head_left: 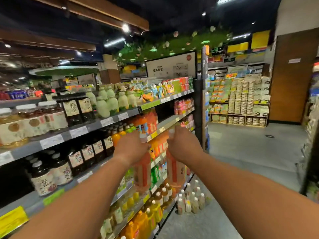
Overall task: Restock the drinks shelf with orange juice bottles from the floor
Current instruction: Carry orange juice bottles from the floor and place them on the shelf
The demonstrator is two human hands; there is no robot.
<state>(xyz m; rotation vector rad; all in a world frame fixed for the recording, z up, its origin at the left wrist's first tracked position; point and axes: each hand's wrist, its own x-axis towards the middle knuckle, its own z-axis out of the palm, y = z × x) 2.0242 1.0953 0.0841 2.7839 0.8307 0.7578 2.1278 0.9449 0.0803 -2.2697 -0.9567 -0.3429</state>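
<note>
My left hand (132, 147) grips the neck of an orange juice bottle (143, 171) that hangs below it. My right hand (183, 145) grips the neck of a second orange juice bottle (175, 171), its white cap showing above my fist. Both bottles are held in the air in front of the drinks shelf (165, 125), level with a row of orange bottles (149, 121) standing on it. Several pale-capped bottles (191, 199) stand on the floor by the shelf's foot.
The shelving unit runs along my left, with dark tea bottles (76, 159), green-white bottles (110, 102) and yellow drinks (151, 214) on lower tiers. A grey aisle floor (250, 152) opens to the right. Stacked goods (241, 99) fill a far rack.
</note>
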